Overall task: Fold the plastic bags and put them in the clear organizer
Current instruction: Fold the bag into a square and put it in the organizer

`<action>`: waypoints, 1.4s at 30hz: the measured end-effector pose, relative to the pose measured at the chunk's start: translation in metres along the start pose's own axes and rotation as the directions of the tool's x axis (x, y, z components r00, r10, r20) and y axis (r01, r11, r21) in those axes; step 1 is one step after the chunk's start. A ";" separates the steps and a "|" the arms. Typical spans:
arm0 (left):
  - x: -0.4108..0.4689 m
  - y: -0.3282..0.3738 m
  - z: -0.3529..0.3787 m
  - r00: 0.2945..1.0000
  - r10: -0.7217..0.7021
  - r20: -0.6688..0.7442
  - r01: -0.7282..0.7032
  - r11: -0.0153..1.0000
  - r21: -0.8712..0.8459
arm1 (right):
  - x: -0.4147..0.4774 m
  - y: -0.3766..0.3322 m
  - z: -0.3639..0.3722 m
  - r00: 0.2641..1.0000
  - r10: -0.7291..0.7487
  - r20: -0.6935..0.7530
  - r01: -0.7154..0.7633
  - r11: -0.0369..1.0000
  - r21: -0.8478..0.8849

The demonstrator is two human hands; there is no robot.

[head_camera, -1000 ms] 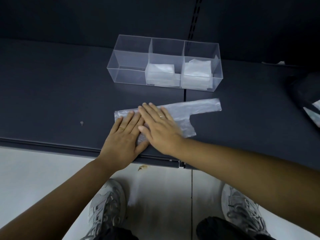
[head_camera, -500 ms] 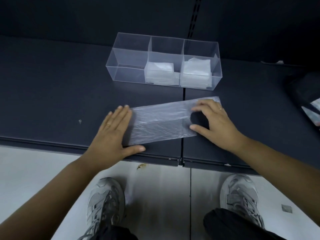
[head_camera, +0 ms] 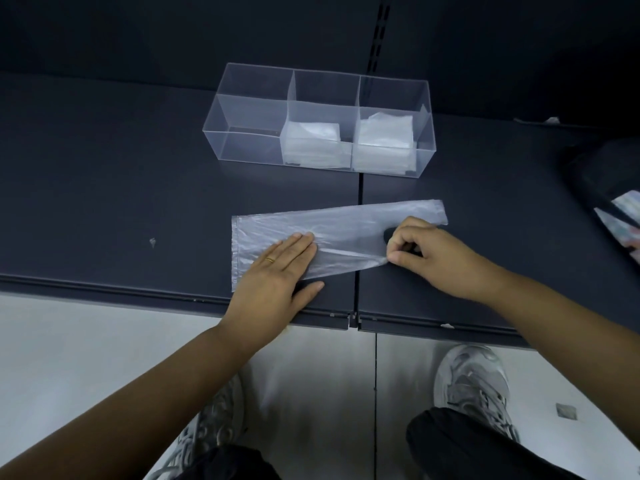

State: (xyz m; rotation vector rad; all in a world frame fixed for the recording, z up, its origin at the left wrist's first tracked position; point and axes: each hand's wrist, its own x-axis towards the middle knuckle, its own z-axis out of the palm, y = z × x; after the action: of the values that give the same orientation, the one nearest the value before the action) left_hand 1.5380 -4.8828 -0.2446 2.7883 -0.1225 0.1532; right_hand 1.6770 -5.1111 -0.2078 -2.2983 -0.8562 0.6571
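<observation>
The plastic bag [head_camera: 346, 230] lies flat on the shelf [head_camera: 104, 185], its long axis running from 9 o'clock to just above 3 o'clock. The left hand [head_camera: 273, 275] presses the 9 o'clock end with straight fingers [head_camera: 298, 245]. The right hand [head_camera: 429, 258] has its fingers curled, pinching the near edge at the handle end. The right hand is nearer the free end, so the fold probably goes toward 9 o'clock. The clear organizer [head_camera: 249, 98] sits at the bag's 12 o'clock, apart from it.
</observation>
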 end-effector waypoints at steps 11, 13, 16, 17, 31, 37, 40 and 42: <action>0.001 0.019 -0.006 0.993 0.093 -0.075 -0.089 0.994 0.059 | -0.011 -0.044 0.037 0.958 -0.283 0.043 0.264 0.816 -0.515; 0.002 0.016 -0.011 0.996 0.081 -0.032 -0.080 0.997 0.020 | -0.004 -0.037 0.042 0.962 -0.258 -0.085 0.204 0.891 -0.405; 0.001 -0.003 -0.029 0.996 -0.073 0.043 0.081 0.968 -0.238 | 0.004 -0.020 0.026 0.964 -0.047 -0.263 0.036 0.998 -0.045; 0.000 -0.011 -0.038 0.985 -0.156 0.080 0.174 0.924 -0.340 | 0.007 -0.014 0.020 0.966 0.026 -0.259 -0.015 0.999 0.046; 0.001 -0.035 -0.045 0.785 -0.520 -0.336 0.492 0.854 -0.171 | 0.043 -0.007 0.014 0.914 0.277 -0.297 -0.247 0.960 0.135; -0.011 0.000 -0.005 0.974 -0.206 0.090 0.193 0.972 0.134 | 0.045 -0.013 0.019 0.876 0.317 -0.364 -0.323 0.945 0.045; -0.016 -0.006 0.005 0.968 -0.204 0.148 0.159 0.951 0.265 | 0.036 -0.033 0.030 0.849 0.081 -0.523 -0.226 0.949 -0.219; -0.015 -0.006 0.005 0.970 -0.198 0.143 0.156 0.952 0.263 | 0.031 -0.051 0.047 0.892 -0.175 -0.417 0.030 0.943 -0.332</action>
State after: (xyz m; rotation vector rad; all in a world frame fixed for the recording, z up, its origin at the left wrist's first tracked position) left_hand 1.5243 -4.8779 -0.2532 3.0427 0.1164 -0.1211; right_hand 1.6473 -5.0413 -0.2138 -2.5158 -0.9004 -0.0707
